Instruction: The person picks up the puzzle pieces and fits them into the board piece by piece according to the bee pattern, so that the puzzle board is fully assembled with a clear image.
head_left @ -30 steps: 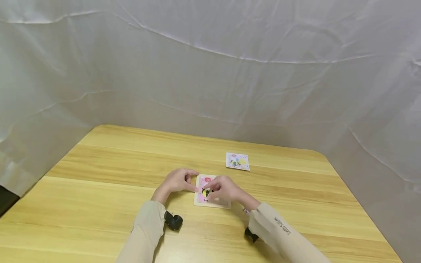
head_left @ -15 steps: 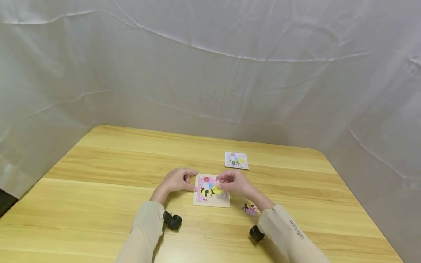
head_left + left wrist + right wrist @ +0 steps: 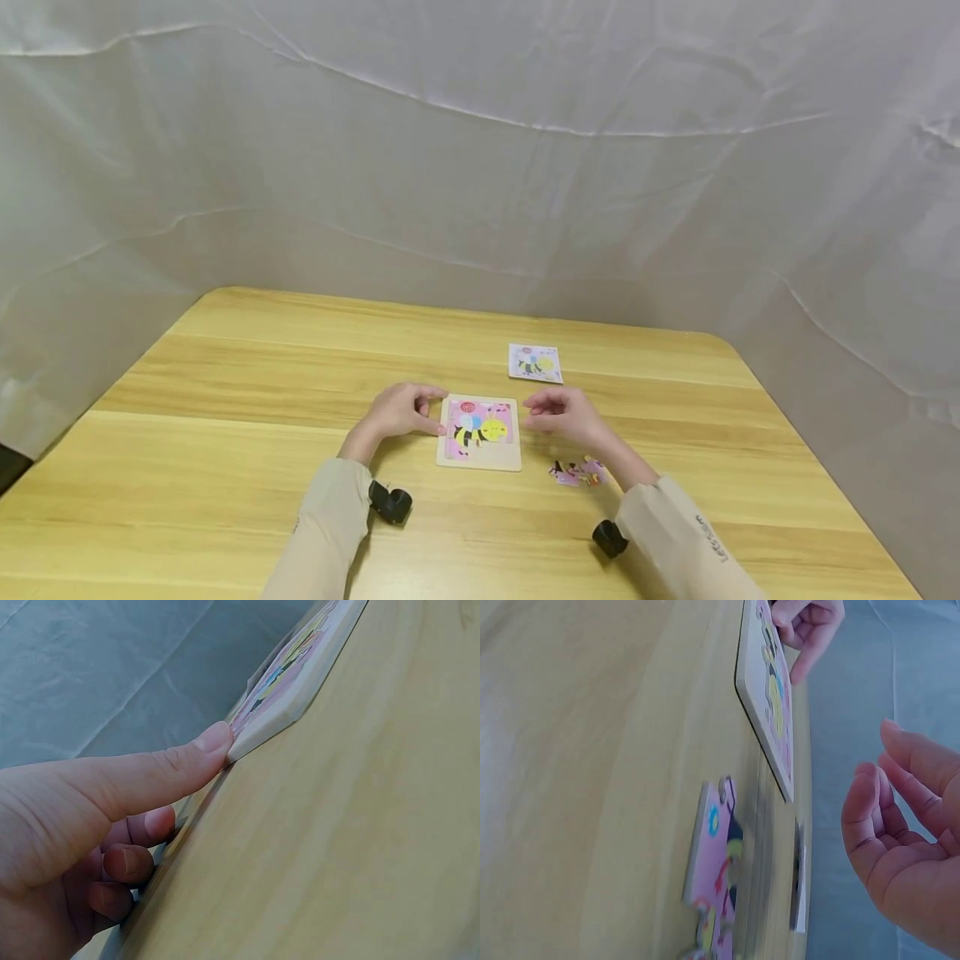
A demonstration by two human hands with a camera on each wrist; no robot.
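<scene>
Wooden table (image 3: 225, 375), left hand (image 3: 397, 412) steadying puzzle board (image 3: 480, 432), sleeve lettering unreadable.

— Some kind of recording booth or makeshift studio, not a lived-in room. Wrinkled white sheeting (image 3: 480, 167) hung right behind the light wooden table (image 3: 225, 433) and wrapping around both sides of it.

— Yep. Looks staged: just a kids' bee puzzle board (image 3: 480, 433) on that table, reference card (image 3: 535, 362) behind it.
</scene>
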